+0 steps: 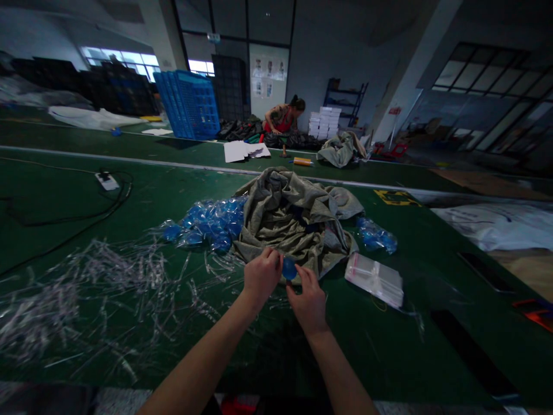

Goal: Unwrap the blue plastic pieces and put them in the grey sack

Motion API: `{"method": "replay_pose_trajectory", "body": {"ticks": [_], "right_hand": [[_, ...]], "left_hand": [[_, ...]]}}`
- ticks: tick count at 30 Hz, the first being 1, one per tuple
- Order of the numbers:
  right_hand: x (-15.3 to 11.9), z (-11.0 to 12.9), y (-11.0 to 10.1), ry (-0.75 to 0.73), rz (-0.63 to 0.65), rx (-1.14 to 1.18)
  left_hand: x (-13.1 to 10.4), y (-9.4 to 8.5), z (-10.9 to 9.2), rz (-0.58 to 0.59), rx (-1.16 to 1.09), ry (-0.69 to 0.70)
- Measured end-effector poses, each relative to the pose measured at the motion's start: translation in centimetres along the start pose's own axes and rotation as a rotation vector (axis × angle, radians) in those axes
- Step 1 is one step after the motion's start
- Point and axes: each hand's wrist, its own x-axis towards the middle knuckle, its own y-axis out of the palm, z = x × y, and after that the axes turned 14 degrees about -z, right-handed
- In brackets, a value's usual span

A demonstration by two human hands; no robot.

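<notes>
The step in hand is close handling of a single blue ball [289, 268], held up between both hands above the near side of the green table [389, 357], in front of the crumpled cloth sack [276, 227]. The left hand [262, 278] is curled closed, thumb and fingertips gripping at the ball's left edge; the right hand [307, 295] pinches it from the right with thumb and fingers, the rest of that hand looser. Whether film covers this ball is too dim to tell

Film-wrapped blue balls [211, 222] lie left of the sack, clear strips [138, 268] are strewn nearer, and a packet of clear bags [375, 279] sits to the right. As I judge it, the next move calls for fine fingertip work — one hand steadying the ball, the other free to shift its grip — since a smooth round thing could slip
</notes>
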Motion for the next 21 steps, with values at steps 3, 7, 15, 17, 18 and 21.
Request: {"method": "replay_pose_trajectory", "body": {"ticks": [3,7,15,17,18,21], "right_hand": [[0.1,-0.1,0.1,-0.013,0.015,-0.049],[0.1,-0.2,0.2,-0.014,0.055,-0.056],[0.3,-0.1,0.8,0.152,-0.096,0.048],[0.3,-0.3,1.0,0.151,-0.101,0.096],[0.3,-0.4,1.1,0.148,-0.091,0.133],[0.4,-0.8,1.3,0.160,-0.074,0.240]], "left_hand": [[-0.2,0.1,0.0,-0.038,-0.007,0.041],[-0.2,0.2,-0.2,-0.122,-0.036,0.149],[0.1,-0.1,-0.3,-0.228,-0.139,0.336],[0.1,0.0,-0.1,-0.246,-0.156,0.342],[0.0,0.0,-0.1,-0.248,-0.167,0.345],[-0.2,-0.3,0.3,-0.242,-0.230,0.343]]}}
